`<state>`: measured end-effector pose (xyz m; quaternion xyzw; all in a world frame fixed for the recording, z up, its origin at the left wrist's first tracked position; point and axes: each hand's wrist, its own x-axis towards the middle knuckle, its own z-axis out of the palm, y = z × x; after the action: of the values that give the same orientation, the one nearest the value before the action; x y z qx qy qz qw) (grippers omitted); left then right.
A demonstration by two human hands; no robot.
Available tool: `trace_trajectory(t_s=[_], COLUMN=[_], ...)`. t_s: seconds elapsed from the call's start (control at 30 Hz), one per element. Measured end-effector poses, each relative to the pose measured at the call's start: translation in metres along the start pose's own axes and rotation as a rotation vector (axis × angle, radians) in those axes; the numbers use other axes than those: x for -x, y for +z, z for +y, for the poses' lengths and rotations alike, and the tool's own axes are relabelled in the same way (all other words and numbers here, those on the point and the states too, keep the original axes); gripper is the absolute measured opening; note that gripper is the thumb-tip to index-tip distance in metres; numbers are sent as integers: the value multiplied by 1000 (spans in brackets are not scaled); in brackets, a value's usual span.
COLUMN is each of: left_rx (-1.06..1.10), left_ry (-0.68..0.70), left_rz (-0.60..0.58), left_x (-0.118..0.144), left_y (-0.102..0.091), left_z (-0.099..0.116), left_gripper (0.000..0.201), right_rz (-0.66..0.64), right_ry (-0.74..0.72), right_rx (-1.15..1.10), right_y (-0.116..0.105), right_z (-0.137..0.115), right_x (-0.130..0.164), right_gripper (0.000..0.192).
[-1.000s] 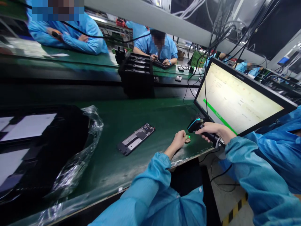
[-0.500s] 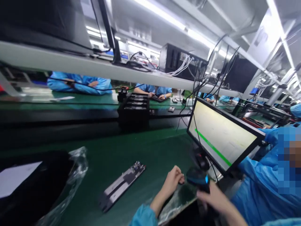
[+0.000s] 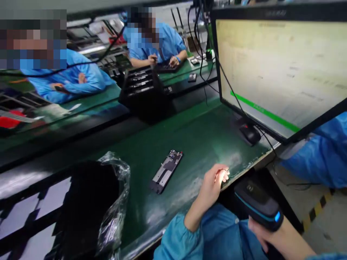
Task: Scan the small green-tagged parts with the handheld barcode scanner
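Note:
My right hand (image 3: 267, 231) grips a black barcode scanner (image 3: 257, 204) with a blue stripe and a lit blue spot at its rear. The scanner points towards my left hand (image 3: 213, 184), and bright light falls on its fingertips. Those fingers are curled together near the bench's front edge; anything between them is too small to make out. To the left, apart from both hands, an opened phone (image 3: 166, 171) lies on the green bench (image 3: 195, 131), its circuit board and inner parts showing.
A monitor (image 3: 279, 72) with a green bar on its screen stands at right, a black mouse (image 3: 249, 133) below it. At left lies a black tray (image 3: 86, 202) with pale pieces and clear plastic wrap (image 3: 114, 216). A black rack (image 3: 141, 86) stands behind; two co-workers sit beyond.
The view has tilted down and turned right. My right hand has raised the scanner into clearer view, and light now strikes my left fingertips. The phone still lies on the bench.

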<state>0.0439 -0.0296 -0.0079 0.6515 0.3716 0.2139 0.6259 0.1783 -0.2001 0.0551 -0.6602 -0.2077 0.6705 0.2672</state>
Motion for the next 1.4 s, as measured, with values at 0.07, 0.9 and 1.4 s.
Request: trace_trajectory(t_s=[0.07,0.9,1.4], left_rx=[-66,6,38], left_ry=[-10,-199,-215], left_rz=[-8,-186,-169], left_x=[-6,-60,-61], left_y=[-5,-28,-27], left_z=[-3,-19,-18], left_gripper=[16,22,21], right_rz=[-1,-181,-183], right_ry=[-26,347,304], right_rx=[-187,3,30], right_y=[-10,-49,-46], right_z=[-19,-149,-158], right_x=[-10,-93,-87], right_gripper=[25,32,34])
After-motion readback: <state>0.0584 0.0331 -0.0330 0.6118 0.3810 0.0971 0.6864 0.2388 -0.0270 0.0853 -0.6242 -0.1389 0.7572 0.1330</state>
